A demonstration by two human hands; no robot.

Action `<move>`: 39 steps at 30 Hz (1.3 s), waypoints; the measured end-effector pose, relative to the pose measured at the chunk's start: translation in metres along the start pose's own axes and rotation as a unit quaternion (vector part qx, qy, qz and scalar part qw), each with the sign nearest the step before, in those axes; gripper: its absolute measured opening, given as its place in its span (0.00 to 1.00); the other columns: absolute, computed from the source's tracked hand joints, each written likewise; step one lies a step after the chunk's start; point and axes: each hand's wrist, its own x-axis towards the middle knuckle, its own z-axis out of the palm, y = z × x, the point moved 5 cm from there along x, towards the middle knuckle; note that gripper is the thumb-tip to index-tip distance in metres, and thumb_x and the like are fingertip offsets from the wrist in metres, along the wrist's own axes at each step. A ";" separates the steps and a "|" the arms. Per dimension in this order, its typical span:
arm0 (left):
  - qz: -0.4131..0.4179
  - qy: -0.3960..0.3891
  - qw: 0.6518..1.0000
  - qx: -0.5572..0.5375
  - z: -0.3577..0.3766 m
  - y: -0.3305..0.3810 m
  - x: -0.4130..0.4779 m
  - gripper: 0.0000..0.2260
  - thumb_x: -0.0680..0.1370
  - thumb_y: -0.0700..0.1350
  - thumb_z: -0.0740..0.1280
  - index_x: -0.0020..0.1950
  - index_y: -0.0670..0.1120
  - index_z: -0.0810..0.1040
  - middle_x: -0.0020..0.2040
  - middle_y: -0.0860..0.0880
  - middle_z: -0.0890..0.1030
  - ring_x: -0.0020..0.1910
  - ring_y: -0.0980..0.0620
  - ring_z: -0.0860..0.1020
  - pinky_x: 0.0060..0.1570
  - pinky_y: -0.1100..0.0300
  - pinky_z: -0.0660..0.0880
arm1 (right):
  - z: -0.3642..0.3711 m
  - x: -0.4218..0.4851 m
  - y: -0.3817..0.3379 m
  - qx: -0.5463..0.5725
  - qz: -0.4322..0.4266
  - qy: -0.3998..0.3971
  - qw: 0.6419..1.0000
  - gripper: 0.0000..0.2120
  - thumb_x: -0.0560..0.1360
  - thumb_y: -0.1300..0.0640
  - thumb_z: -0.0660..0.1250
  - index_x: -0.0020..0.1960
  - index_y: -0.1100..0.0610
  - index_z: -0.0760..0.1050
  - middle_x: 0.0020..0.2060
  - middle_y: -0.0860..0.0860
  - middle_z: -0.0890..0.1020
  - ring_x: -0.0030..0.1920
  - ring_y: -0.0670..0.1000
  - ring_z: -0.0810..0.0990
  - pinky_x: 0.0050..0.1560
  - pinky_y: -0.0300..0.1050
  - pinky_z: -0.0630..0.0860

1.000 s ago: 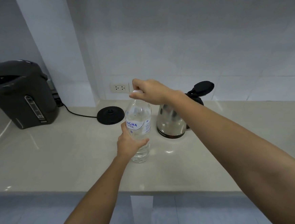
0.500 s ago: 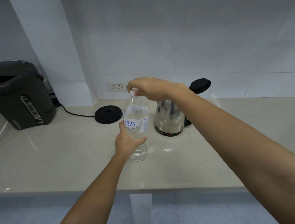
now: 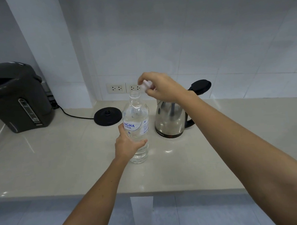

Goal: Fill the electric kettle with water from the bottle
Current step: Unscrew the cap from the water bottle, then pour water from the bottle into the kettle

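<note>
A clear plastic water bottle point(image 3: 136, 117) with a white and blue label stands upright on the counter, its neck uncapped. My left hand point(image 3: 129, 144) grips its lower half. My right hand point(image 3: 157, 86) hovers just above and right of the neck, pinching the white cap point(image 3: 146, 85). Right of the bottle stands the steel electric kettle point(image 3: 170, 123), its black lid point(image 3: 200, 86) flipped up. My right forearm crosses in front of the kettle's top. The kettle's round black base point(image 3: 108, 116) lies left of the bottle, at the back.
A dark grey hot-water dispenser point(image 3: 17, 97) stands at the far left, its cord running toward the black base. Two wall sockets point(image 3: 123, 87) sit behind the bottle. The beige counter point(image 3: 59, 163) ends at a front edge near me, with tiled floor below.
My right hand has lifted off the bottle's neck with the cap in its fingers, leaving the bottle open. My left hand has stayed on the bottle.
</note>
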 end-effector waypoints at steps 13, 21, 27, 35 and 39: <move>0.010 0.031 0.993 -0.111 0.018 -0.011 -0.009 0.44 0.65 0.47 0.79 0.73 0.55 0.56 0.65 0.51 0.74 0.62 0.48 0.75 0.61 0.51 0.74 | 0.140 -0.189 0.146 -0.058 0.395 -0.168 0.902 0.16 0.75 0.50 0.66 0.61 0.54 0.73 0.55 0.56 0.77 0.54 0.58 0.78 0.50 0.47 0.74; -0.009 0.080 0.987 -0.141 0.028 -0.008 -0.009 0.49 0.61 0.49 0.82 0.73 0.52 0.56 0.67 0.48 0.72 0.64 0.49 0.73 0.63 0.54 0.73 | 0.171 -0.216 0.151 -0.039 0.412 -0.142 0.899 0.15 0.75 0.54 0.64 0.61 0.55 0.74 0.58 0.55 0.77 0.60 0.56 0.74 0.54 0.48 0.73; -0.019 0.094 0.990 -0.105 0.023 0.001 -0.001 0.42 0.63 0.49 0.80 0.70 0.52 0.59 0.62 0.49 0.76 0.59 0.47 0.77 0.58 0.55 0.75 | 0.159 -0.209 0.152 -0.048 0.400 -0.172 0.899 0.23 0.77 0.47 0.62 0.69 0.55 0.67 0.65 0.53 0.73 0.66 0.55 0.71 0.59 0.51 0.72; -0.012 0.072 0.997 -0.036 0.022 0.026 0.008 0.38 0.64 0.45 0.77 0.70 0.50 0.63 0.56 0.49 0.77 0.56 0.44 0.77 0.55 0.54 0.72 | 0.044 -0.130 0.145 -0.152 0.273 0.030 0.949 0.16 0.79 0.54 0.59 0.64 0.57 0.73 0.62 0.53 0.76 0.62 0.56 0.75 0.57 0.50 0.73; -0.002 0.063 0.996 0.062 0.020 0.043 0.016 0.34 0.64 0.49 0.75 0.65 0.51 0.63 0.50 0.52 0.76 0.51 0.44 0.78 0.47 0.56 0.71 | -0.007 -0.095 0.149 -0.242 0.187 0.102 0.947 0.20 0.76 0.59 0.61 0.67 0.60 0.72 0.67 0.54 0.74 0.69 0.55 0.71 0.65 0.51 0.67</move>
